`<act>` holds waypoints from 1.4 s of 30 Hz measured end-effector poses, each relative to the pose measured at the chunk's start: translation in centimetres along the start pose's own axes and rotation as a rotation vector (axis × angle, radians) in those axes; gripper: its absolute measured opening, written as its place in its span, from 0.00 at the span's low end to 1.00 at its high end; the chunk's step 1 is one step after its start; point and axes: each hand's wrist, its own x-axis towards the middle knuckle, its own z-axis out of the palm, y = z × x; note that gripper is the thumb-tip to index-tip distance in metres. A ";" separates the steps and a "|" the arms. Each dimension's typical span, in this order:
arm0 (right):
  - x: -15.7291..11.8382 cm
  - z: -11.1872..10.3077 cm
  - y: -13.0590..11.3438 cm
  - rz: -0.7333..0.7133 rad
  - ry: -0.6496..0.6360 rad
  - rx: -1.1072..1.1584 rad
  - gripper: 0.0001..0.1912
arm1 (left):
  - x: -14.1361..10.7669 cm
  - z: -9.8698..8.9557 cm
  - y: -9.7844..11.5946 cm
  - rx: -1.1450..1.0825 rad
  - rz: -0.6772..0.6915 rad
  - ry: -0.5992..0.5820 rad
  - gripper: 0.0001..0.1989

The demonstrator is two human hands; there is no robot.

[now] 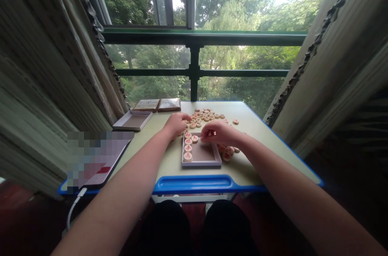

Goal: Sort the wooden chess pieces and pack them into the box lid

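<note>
A shallow white box tray (pixel 201 164) lies near the table's front, with round wooden Chinese chess pieces inside. Several red-marked pieces form a column along its left wall, and another chess piece (pixel 195 139) sits beside that column at the top. My right hand (pixel 218 132) is over the tray's far right part, fingers curled into a pinch; whatever they hold is hidden. Just beyond the tray's far left corner, my left hand (pixel 178 123) reaches with fingers stretched toward loose chess pieces (pixel 198 124). Its fingertips partly cover the nearest pieces.
More chess pieces (pixel 226 156) lie right of the tray, partly behind my right forearm. An empty box half (pixel 133 120) and two flat cases (pixel 169 104) stand at the table's far left. A partly blurred flat device (pixel 118 155) with a white cable (pixel 72 207) is at left.
</note>
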 end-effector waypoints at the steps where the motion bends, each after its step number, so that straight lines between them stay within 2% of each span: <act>1: -0.1 0.1 -0.2 -0.008 -0.023 -0.045 0.05 | 0.0 0.0 0.0 0.005 -0.004 0.004 0.20; 8: -0.1 0.1 -0.5 -0.002 0.056 -0.227 0.05 | 0.0 0.1 0.0 0.090 0.034 -0.020 0.20; 16: -0.4 -0.9 -1.2 0.011 0.000 -0.313 0.08 | -0.2 -0.2 0.3 0.136 0.025 -0.012 0.19; 27: -0.5 -0.4 -0.9 -0.021 -0.052 -0.331 0.10 | -0.2 -0.3 0.3 0.234 0.054 -0.042 0.18; 29: -0.3 -0.8 -0.4 0.004 0.005 -0.339 0.09 | -0.2 -0.4 0.3 0.241 0.059 -0.049 0.18; 33: 0.2 -2.1 1.6 0.159 0.274 -0.435 0.11 | -0.2 -0.6 0.1 0.262 0.062 -0.057 0.17; 38: 0.4 -2.3 4.0 0.317 0.243 -0.500 0.13 | -0.4 -0.6 0.3 0.307 0.046 -0.061 0.17; 42: 0.6 -1.5 4.2 0.294 0.251 -0.467 0.17 | -0.6 -0.4 0.5 0.306 0.097 -0.079 0.17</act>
